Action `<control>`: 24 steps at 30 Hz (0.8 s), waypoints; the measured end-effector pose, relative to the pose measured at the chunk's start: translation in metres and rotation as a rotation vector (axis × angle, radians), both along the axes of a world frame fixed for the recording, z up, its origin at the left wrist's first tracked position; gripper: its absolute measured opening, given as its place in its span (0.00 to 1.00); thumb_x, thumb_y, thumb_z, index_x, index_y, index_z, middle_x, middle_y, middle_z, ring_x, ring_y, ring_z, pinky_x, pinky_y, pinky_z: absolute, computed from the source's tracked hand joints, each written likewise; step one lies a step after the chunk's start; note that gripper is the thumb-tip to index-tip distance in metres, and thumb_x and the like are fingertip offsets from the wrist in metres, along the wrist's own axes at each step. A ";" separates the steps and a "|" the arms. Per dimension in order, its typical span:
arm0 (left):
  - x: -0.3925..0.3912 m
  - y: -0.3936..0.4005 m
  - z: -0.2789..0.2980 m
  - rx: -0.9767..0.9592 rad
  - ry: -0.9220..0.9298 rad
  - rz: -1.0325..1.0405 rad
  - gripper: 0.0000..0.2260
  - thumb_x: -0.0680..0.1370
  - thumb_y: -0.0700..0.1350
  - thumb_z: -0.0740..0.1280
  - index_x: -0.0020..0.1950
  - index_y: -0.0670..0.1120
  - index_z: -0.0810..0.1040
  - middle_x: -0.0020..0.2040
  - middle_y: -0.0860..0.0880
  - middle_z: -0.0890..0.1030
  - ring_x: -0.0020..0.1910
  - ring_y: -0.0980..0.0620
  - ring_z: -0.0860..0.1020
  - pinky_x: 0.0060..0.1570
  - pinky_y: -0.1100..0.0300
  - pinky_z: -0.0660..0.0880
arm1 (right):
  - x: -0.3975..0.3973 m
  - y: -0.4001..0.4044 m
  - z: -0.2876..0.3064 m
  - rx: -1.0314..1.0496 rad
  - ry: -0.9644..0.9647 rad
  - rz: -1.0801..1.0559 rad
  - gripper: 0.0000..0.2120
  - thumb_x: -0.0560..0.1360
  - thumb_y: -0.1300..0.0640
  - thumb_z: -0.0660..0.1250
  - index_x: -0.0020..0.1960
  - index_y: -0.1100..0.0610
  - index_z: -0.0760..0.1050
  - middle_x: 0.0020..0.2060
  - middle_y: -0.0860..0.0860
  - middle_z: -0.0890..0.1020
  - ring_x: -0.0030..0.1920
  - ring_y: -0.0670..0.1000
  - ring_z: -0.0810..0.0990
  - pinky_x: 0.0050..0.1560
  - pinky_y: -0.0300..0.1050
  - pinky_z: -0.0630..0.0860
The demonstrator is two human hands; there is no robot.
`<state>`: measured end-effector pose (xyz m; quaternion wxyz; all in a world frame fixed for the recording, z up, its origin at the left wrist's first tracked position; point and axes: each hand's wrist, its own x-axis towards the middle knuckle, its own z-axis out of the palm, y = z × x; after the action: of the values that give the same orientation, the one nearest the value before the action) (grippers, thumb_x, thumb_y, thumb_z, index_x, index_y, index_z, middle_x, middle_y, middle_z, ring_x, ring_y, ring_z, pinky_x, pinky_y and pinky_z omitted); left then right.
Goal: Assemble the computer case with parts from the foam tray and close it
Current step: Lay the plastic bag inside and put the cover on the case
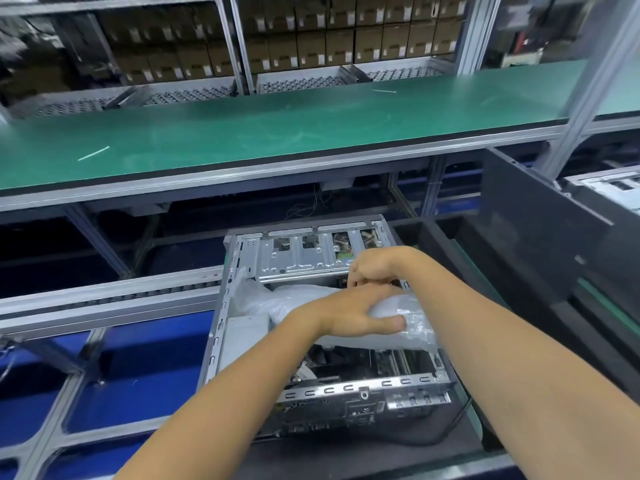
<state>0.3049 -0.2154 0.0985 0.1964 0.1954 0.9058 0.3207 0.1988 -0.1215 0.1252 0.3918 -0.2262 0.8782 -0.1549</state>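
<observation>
Open computer case (322, 327) lying on its side in a black foam tray (460, 271), on a conveyor line of grey rails (110, 299) over blue panels (145, 372). Inside the case, a metal drive cage (298, 258) occupies the far end, with circuit boards and brackets at the near end. A clear plastic bag (412, 323) lies across the middle of the case interior. The left hand (349, 313) rests on the bag with fingers extended and the thumb pressed flat against the plastic. The right hand (374, 268), fingers curled, pinches the bag's far edge just beyond the left hand; the two hands touch. A dark panel (540, 258) stands tilted to the right of the tray. Beyond the case, a long desk (277, 133) with a green mat and aluminium edging spans the width of the view; two thin pale strips lie on it, well apart. Behind the desk, roller shelves (311, 83) carry rows of brown cardboard boxes (346, 39) bearing white labels, framed by aluminium posts (588, 88). The surroundings are slightly blurred.
</observation>
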 end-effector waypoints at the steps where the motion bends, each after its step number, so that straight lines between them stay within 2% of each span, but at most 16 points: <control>1: 0.000 0.005 -0.003 -0.003 0.009 0.015 0.31 0.73 0.69 0.60 0.73 0.59 0.62 0.74 0.54 0.64 0.71 0.53 0.64 0.69 0.51 0.63 | 0.000 0.001 -0.002 -0.020 -0.018 -0.019 0.14 0.81 0.62 0.57 0.53 0.58 0.82 0.52 0.57 0.84 0.47 0.57 0.81 0.49 0.50 0.80; 4: -0.006 0.011 -0.003 -0.077 -0.078 -0.019 0.31 0.69 0.70 0.65 0.69 0.62 0.67 0.70 0.54 0.69 0.68 0.51 0.67 0.67 0.51 0.65 | 0.001 0.000 -0.004 -0.081 -0.084 -0.087 0.12 0.82 0.62 0.58 0.59 0.62 0.78 0.52 0.57 0.83 0.49 0.54 0.83 0.47 0.43 0.81; 7: -0.012 0.014 0.001 -0.178 -0.123 -0.125 0.29 0.70 0.68 0.66 0.67 0.57 0.70 0.65 0.53 0.73 0.62 0.50 0.71 0.64 0.47 0.68 | 0.002 -0.004 -0.006 -0.094 -0.107 -0.103 0.13 0.82 0.61 0.59 0.62 0.65 0.76 0.52 0.58 0.82 0.49 0.53 0.81 0.45 0.40 0.79; 10: -0.017 0.021 0.003 -0.291 -0.141 -0.126 0.30 0.72 0.67 0.65 0.69 0.54 0.69 0.66 0.51 0.72 0.62 0.48 0.71 0.61 0.49 0.69 | 0.002 -0.007 -0.007 -0.085 -0.080 -0.083 0.13 0.82 0.61 0.60 0.62 0.66 0.76 0.55 0.61 0.82 0.48 0.52 0.81 0.43 0.38 0.78; 13: -0.018 0.037 -0.003 -0.528 -0.126 -0.208 0.32 0.74 0.65 0.63 0.73 0.49 0.66 0.68 0.49 0.72 0.64 0.46 0.72 0.61 0.49 0.70 | 0.004 -0.009 -0.010 -0.071 -0.079 -0.096 0.14 0.82 0.61 0.61 0.62 0.67 0.76 0.56 0.62 0.82 0.50 0.54 0.81 0.49 0.41 0.80; 15: -0.016 0.045 -0.011 -0.629 -0.098 -0.252 0.32 0.76 0.63 0.62 0.73 0.45 0.65 0.71 0.46 0.69 0.67 0.44 0.69 0.64 0.48 0.68 | 0.005 -0.012 -0.012 -0.069 -0.103 -0.092 0.13 0.82 0.61 0.60 0.61 0.67 0.76 0.55 0.62 0.82 0.49 0.54 0.82 0.49 0.40 0.81; 17: -0.015 0.048 -0.018 -0.651 -0.095 -0.268 0.32 0.77 0.63 0.61 0.74 0.44 0.62 0.73 0.45 0.67 0.69 0.44 0.67 0.65 0.47 0.67 | 0.009 -0.012 -0.015 -0.062 -0.122 -0.077 0.12 0.82 0.61 0.59 0.60 0.67 0.75 0.54 0.61 0.82 0.47 0.53 0.82 0.47 0.39 0.81; 21: -0.010 0.055 -0.028 -0.753 -0.091 -0.333 0.31 0.79 0.60 0.59 0.76 0.44 0.57 0.72 0.44 0.67 0.68 0.43 0.68 0.61 0.50 0.68 | 0.012 -0.010 -0.018 -0.054 -0.152 -0.071 0.14 0.81 0.62 0.60 0.61 0.69 0.75 0.55 0.62 0.83 0.53 0.56 0.83 0.60 0.48 0.79; 24: -0.009 0.053 -0.035 -0.745 -0.009 -0.339 0.32 0.79 0.62 0.57 0.76 0.45 0.57 0.73 0.43 0.65 0.70 0.43 0.66 0.64 0.48 0.67 | 0.015 -0.007 -0.019 -0.052 -0.144 -0.047 0.12 0.81 0.61 0.60 0.59 0.67 0.76 0.53 0.60 0.83 0.52 0.55 0.82 0.61 0.48 0.79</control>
<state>0.2964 -0.1624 0.0637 0.3075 0.2559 0.9141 -0.0655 0.2135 -0.1285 0.1064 0.4445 -0.2037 0.8484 -0.2026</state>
